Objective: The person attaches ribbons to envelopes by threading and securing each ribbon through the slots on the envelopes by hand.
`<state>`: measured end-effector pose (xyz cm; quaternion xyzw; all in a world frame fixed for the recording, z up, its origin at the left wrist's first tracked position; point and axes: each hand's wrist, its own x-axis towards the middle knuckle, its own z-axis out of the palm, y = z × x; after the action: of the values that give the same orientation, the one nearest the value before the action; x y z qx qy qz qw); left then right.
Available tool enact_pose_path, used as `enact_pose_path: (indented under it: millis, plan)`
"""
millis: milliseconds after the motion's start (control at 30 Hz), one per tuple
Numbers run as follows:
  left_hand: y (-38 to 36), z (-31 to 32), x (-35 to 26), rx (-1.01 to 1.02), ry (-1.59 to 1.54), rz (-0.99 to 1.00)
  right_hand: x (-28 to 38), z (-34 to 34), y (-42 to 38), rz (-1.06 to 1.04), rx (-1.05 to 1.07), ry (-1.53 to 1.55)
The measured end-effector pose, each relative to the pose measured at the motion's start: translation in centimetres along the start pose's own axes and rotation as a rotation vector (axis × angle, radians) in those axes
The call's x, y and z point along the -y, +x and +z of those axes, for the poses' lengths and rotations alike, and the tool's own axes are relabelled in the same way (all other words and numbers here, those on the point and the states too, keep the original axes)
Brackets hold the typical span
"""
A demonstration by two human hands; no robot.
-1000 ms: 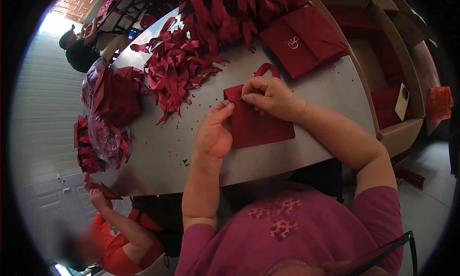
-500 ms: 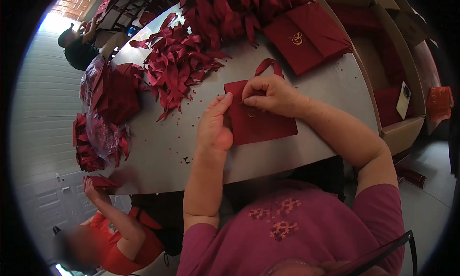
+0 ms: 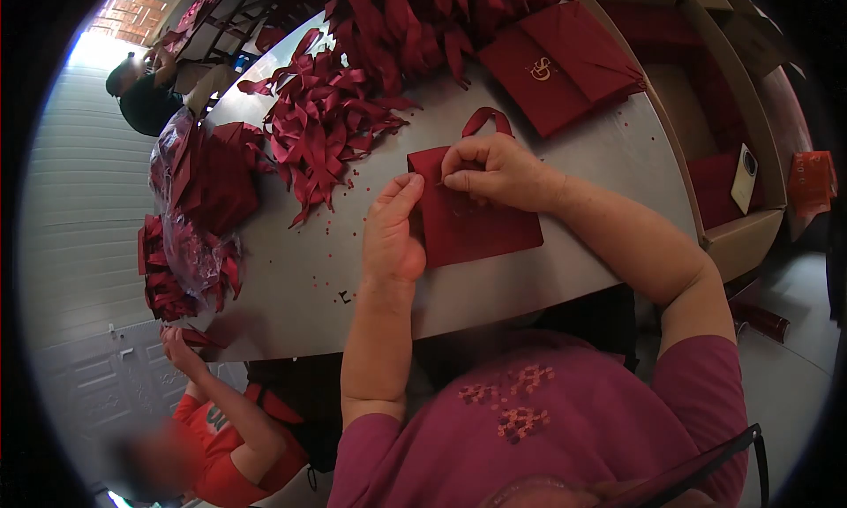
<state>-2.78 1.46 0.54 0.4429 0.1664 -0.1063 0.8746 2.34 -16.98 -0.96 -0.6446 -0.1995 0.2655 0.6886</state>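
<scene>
A small dark red gift bag (image 3: 485, 239) lies on the metal table in front of me, a ribbon handle (image 3: 488, 120) looping out past its far edge. My left hand (image 3: 394, 230) is at its left side, thumb and fingers closed on that edge. Over the upper part of the bag is my right hand (image 3: 498, 173), its thumb and forefinger pinched together. Whatever sits in that pinch is too small to make out. The gold mark on the bag is partly shaded by my right hand.
Loose red ribbons (image 3: 322, 124) lie in a heap beyond my left hand. Larger red bags with a gold logo (image 3: 560, 67) are stacked at the back right, beside a cardboard box (image 3: 745, 234) holding a phone (image 3: 745, 179). Plastic-wrapped bags (image 3: 207, 177) stand left, near a co-worker in red (image 3: 243, 437).
My right hand has shifted slightly left over the bag, still pinching. The co-worker's hands at the lower left have moved a little, along with the red piece there.
</scene>
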Motion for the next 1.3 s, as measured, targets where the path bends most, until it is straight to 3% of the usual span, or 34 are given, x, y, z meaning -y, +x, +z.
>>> enact_pose_path:
  millis: [133, 367, 433, 567, 633, 833, 1000, 1100, 1167, 1200, 1267, 1300]
  plan:
    - [0.5, -1.2, 0.6, 0.042, 0.036, 0.031, 0.0, 0.3, 0.1, 0.016, -0.100, 0.016]
    - [0.8, -1.6, 1.1, 0.023, 0.019, 0.054, -0.1, 0.4, -0.2, -0.060, -0.070, -0.054]
    - [0.7, -1.3, 1.2, 0.010, 0.024, 0.060, -0.3, 0.3, -0.2, -0.209, -0.015, -0.205]
    - [1.0, -2.0, 1.6, 0.041, 0.033, 0.072, -0.1, 0.7, -0.2, -0.137, -0.056, -0.106]
    - [0.6, -1.2, 1.4, 0.024, 0.031, 0.078, 0.6, 0.8, -0.3, -0.029, -0.230, -0.132]
    - [0.5, -0.8, 1.4, -0.017, 0.038, 0.113, -0.4, 0.5, -0.1, -0.216, -0.117, -0.145]
    - [0.2, -0.2, 1.9, -0.046, 0.096, 0.226, -0.2, 0.7, -0.2, -0.156, -0.187, -0.230]
    - [-0.2, 0.3, 2.2, -0.045, 0.202, 0.303, -1.0, 0.7, 0.0, -0.215, -0.250, -0.344]
    - [0.1, -0.2, 2.5, -0.165, 0.720, 0.499, -0.6, 0.8, 0.3, -0.309, -0.259, -0.435]
    - [0.1, 0.0, 2.9, -0.199, 0.804, 0.611, -0.3, 0.9, -0.1, -0.257, -0.271, -0.437]
    - [0.2, -0.1, 3.2, -0.081, 1.062, 0.795, -0.3, 1.0, -0.3, -0.148, -0.268, -0.384]
    - [0.3, -0.2, 3.2, -0.049, 1.019, 0.784, -0.4, 0.8, -0.4, -0.079, -0.259, -0.334]
